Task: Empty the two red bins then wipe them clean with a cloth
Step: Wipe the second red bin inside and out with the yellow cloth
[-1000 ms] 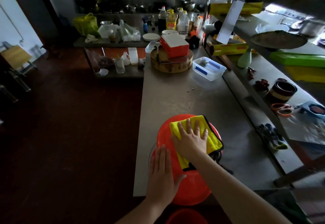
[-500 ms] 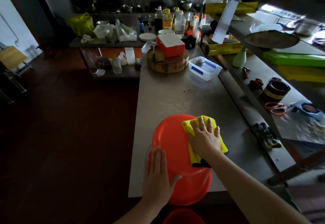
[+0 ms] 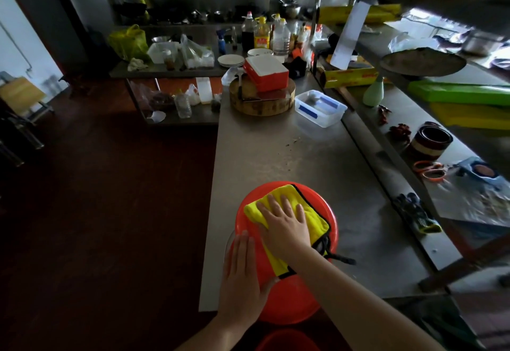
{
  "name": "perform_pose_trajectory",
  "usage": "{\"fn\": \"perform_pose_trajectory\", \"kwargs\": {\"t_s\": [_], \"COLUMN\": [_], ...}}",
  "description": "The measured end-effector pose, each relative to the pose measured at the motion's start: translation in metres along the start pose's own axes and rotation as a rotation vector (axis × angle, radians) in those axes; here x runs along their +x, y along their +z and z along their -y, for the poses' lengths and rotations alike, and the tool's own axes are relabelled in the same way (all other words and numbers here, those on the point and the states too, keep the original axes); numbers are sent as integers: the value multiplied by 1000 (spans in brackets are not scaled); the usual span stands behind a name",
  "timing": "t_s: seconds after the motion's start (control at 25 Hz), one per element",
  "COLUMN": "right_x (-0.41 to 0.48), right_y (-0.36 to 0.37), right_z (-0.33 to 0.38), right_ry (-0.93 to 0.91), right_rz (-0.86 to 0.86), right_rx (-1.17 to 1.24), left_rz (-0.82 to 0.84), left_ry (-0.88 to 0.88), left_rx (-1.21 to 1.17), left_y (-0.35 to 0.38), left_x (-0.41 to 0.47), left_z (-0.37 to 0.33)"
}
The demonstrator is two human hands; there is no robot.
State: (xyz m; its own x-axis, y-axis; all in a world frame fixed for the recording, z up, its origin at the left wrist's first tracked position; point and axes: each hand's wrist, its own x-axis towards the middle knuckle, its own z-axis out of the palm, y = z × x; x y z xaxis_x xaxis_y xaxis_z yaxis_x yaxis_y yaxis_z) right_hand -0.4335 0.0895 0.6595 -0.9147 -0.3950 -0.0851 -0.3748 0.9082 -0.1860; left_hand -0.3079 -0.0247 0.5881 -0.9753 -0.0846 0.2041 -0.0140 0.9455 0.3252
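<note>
The steel counter (image 3: 276, 152) runs away from the person, and the red bin (image 3: 289, 306) lies bottom-up at its near end, with a good part of it hanging past the edge toward the person. That overhang is the main risk. Downward pressure on the unsupported part could tip the bin off the counter. Smooth plastic on bare steel is also likely to slide if a wiping stroke pushes sideways harder than the bracing hand resists.

A second red bin (image 3: 284, 341) shows only as a rim at the bottom of the view, below the counter edge, right where a falling bin would land. A pale curved edge peeks out under the upturned bin's left side. The light is too dim to tell what it is, but anything underneath would make the bin rock.

The yellow cloth (image 3: 311, 218) is spread over the bin's upturned base, and a dark loop from it trails onto the counter at the right, where it could snag or drag grit back on.

The right hand (image 3: 284, 223) presses flat on the cloth with its fingers straight and spread, so nothing grips the cloth and it may bunch or slip out. The left hand (image 3: 242, 276) rests flat on the bin's near left side with its fingers extended. It steadies the bin only by friction.
</note>
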Motion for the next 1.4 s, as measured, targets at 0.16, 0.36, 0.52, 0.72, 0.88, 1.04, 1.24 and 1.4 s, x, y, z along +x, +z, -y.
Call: {"fn": "perform_pose_trajectory", "kwargs": {"t_s": [0.16,0.36,0.52,0.72,0.88,1.04,1.24,1.4], "right_x": [-5,-13,-28,-31,-32,-39,-53,-60], "right_y": [-15,-9,5,-9,-24,-13,1,-11], "right_z": [-59,-39,12,-20,-67,-31,12,-33], "right_ry": [174,146,-17,-29,171,186,13,55], "right_rz": [-21,20,56,49,26,14,58,27], "right_rx": [-42,20,55,-2,-27,36,70,22], "left_rz": [19,18,-5,5,-12,-55,-96,-85], "left_ry": [-15,-9,25,6,-9,0,27,22], "left_rx": [19,16,28,14,-71,-156,-115,-112], "left_y": [3,7,6,5,4,3,3,0], "left_x": [1,0,0,0,1,1,2,2], "left_z": [0,-1,-1,0,0,2,1,1]}}
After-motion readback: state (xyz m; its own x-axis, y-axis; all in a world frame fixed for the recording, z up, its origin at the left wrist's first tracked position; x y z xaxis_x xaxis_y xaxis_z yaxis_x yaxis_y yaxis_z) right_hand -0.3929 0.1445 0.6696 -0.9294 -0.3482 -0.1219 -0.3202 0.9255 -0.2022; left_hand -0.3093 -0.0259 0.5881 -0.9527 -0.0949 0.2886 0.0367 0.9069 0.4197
